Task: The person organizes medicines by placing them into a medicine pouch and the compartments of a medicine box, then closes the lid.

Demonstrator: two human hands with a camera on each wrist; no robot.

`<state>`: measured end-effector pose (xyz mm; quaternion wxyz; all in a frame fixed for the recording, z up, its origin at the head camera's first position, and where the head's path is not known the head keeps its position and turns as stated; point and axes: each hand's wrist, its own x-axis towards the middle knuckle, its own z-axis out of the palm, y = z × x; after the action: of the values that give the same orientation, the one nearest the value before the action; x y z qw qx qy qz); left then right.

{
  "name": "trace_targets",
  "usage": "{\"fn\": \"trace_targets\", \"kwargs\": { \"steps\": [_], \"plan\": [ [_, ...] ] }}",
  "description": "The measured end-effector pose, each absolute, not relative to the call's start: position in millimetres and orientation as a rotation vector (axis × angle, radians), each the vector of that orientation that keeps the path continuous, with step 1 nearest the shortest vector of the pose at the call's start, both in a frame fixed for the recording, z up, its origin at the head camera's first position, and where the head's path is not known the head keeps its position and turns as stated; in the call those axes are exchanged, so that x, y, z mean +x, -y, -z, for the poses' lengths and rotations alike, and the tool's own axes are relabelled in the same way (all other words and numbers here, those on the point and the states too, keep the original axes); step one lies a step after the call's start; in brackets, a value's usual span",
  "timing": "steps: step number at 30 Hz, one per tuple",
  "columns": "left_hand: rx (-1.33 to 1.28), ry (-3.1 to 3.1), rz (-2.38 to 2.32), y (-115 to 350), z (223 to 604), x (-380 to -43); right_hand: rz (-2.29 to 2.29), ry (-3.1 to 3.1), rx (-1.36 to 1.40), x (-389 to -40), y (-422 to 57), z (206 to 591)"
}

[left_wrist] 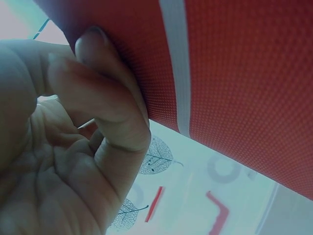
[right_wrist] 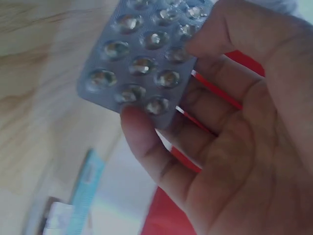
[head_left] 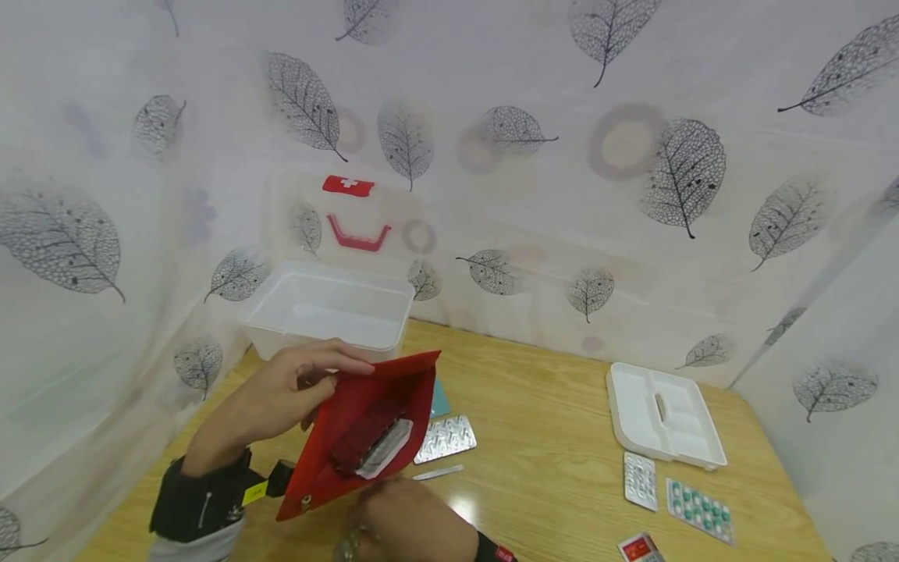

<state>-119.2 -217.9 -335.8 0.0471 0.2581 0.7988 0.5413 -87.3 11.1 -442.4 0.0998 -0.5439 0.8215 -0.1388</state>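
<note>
- Left grip pinching red pouch open above desk.
- Right grip holding blister pack, not yet inside pouch.
- More packs left lying on desk.

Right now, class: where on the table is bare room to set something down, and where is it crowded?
Free: the wood between the silver blister pack and the white tray. Crowded: below the tray, with two blister packs, and around the red pouch.

Red pouch is held up tilted, mouth open; silver blister pack of pills pinched just beside it.
</note>
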Motion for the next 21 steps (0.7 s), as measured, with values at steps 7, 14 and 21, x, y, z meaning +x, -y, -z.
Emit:
{"fn": "trace_targets", "kwargs": {
  "steps": [7,14,21],
  "plan": [
    [0.784,-2.452,-1.631,216.9,335.8,-119.3,0.493,-2.316,-1.604,-81.5,-26.1,408.4],
    [0.789,-2.445,-1.624,216.2,335.4,-120.0,0.76,-2.395,-1.413,-79.5,-53.2,374.0],
    [0.786,-2.43,-1.615,214.3,335.1,-120.2,1.011,-2.627,-1.466,-77.7,-79.9,355.6]
  ]
}}
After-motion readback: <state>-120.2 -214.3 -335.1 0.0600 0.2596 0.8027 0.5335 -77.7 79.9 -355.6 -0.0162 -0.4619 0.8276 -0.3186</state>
